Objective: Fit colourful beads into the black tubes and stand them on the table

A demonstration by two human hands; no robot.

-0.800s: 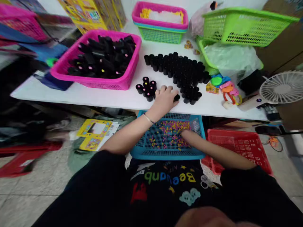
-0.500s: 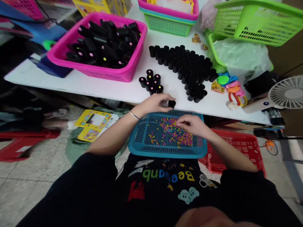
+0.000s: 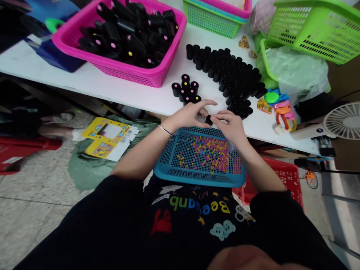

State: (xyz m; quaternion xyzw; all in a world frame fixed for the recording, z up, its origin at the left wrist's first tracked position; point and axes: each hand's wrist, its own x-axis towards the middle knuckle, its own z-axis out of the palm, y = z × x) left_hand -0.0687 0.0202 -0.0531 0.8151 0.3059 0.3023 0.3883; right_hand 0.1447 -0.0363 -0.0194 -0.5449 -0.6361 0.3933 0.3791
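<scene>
My left hand [image 3: 191, 115] curls around a small black cylinder [image 3: 209, 120] at the table's front edge, with its index finger stretched out above. The fingertips of my right hand [image 3: 231, 125] are pinched together at the top of that same cylinder; anything between them is too small to make out. Below both hands, a blue basket [image 3: 168, 176] on my lap holds many small pink and yellow pieces [image 3: 219, 150]. Just behind my left hand stand several black cylinders [image 3: 185, 85] with pink or yellow dots on their tops. Farther right is a large group of plain-topped black cylinders [image 3: 225, 67].
A pink basket [image 3: 135, 73] full of black cylinders stands at the left of the white table [image 3: 112, 92]. Green baskets [image 3: 315, 26] and a plastic bag [image 3: 298, 69] are at the right, near a small white fan [image 3: 344, 120]. A red crate [image 3: 289, 180] lies below.
My right hand has risen from over the blue basket to the black cylinder held by my left hand. My left index finger has extended. The view has shifted slightly.
</scene>
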